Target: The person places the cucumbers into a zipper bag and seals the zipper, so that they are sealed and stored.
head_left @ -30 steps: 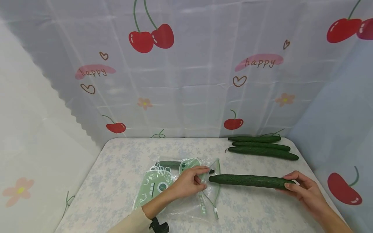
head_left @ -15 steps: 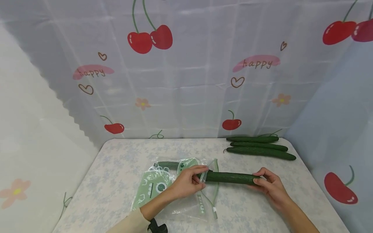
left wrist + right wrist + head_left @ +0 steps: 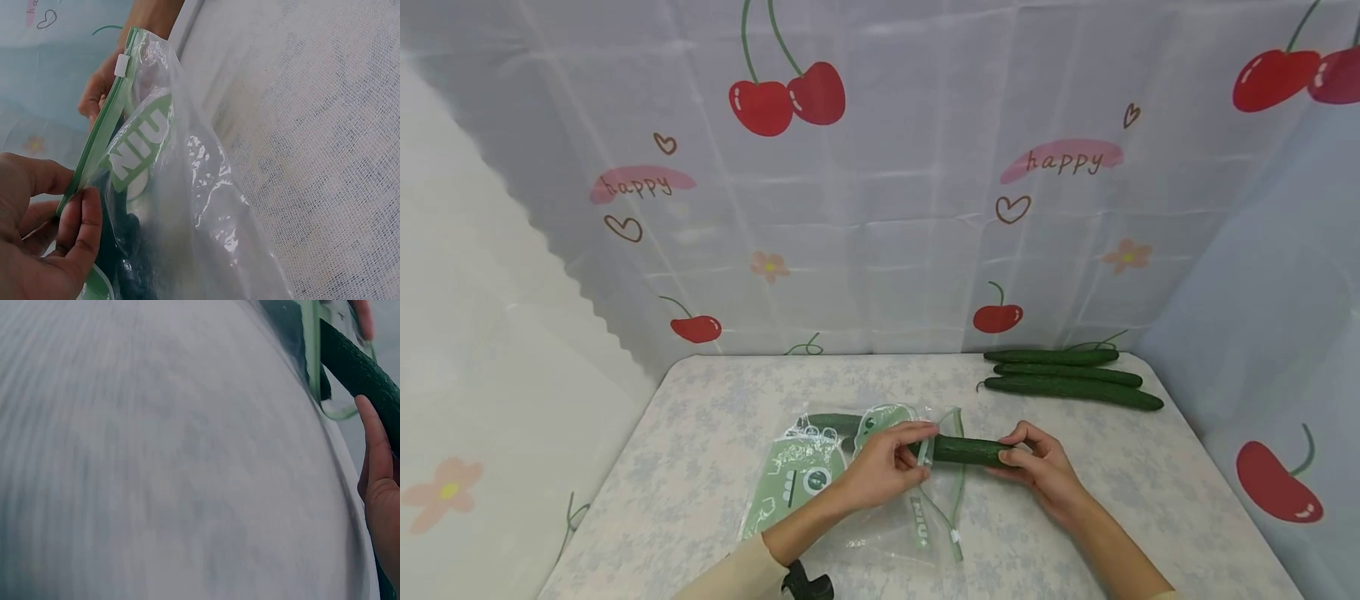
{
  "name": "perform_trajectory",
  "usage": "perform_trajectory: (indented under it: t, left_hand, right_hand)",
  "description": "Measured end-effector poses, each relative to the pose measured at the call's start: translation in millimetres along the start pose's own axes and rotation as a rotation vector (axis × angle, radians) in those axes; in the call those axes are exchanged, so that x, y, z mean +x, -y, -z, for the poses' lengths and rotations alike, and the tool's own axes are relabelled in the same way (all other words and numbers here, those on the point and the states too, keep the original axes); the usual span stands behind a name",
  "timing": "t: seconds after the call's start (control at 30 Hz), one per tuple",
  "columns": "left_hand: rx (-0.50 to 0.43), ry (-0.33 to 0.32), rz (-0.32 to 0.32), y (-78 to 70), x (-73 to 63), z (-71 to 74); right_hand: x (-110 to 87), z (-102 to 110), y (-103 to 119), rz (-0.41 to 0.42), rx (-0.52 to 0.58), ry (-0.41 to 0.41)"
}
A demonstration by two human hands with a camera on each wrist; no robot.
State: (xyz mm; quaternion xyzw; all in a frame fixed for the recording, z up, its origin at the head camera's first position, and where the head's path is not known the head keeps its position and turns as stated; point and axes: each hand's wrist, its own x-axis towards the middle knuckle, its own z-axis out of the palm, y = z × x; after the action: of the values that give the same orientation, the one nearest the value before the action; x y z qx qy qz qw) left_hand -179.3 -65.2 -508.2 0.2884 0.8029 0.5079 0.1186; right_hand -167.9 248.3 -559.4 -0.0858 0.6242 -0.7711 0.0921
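A clear zip bag (image 3: 865,533) with green cartoon print lies on the table, its mouth facing right. Pinched at the green-edged opening, the bag is held by my left hand (image 3: 883,468); the left wrist view shows thumb and fingers on the green zip strip (image 3: 94,144), which carries a white slider (image 3: 122,65). My right hand (image 3: 1047,471) grips a dark green cucumber (image 3: 966,451) near its right end. The cucumber's left part passes through the bag mouth, partly hidden behind my left hand. Another cucumber (image 3: 835,422) lies inside the bag along its far side.
Three more cucumbers (image 3: 1075,389) lie side by side at the back right of the patterned table (image 3: 700,417). A cherry-print curtain (image 3: 880,208) hangs along the table's back edge. Near my left wrist is a black device (image 3: 808,582).
My right hand has moved left, pushing the cucumber from just outside the bag mouth well into the bag. The left hand stays in place at the opening.
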Motion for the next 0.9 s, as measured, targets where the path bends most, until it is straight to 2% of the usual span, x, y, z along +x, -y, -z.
perform_trajectory:
  t: [0.33, 0.57, 0.73, 0.9]
  left_hand:
    - [-0.232, -0.009, 0.052, 11.2, -0.2, 3.6]
    - [-0.327, -0.007, 0.061, 13.7, -2.7, 3.9]
    - [-0.328, -0.013, 0.098, 15.2, -4.6, 5.5]
    - [-0.317, -0.032, 0.108, 17.0, -7.0, 8.6]
  right_hand:
    - [21.8, -36.2, -8.9, -0.042, 0.022, -0.053]
    - [31.0, -50.1, -16.6, -0.041, 0.002, -0.016]
    - [33.2, -50.0, -16.0, -0.062, -0.258, 0.052]
    - [36.9, -51.2, -8.8, 0.005, -0.502, 0.123]
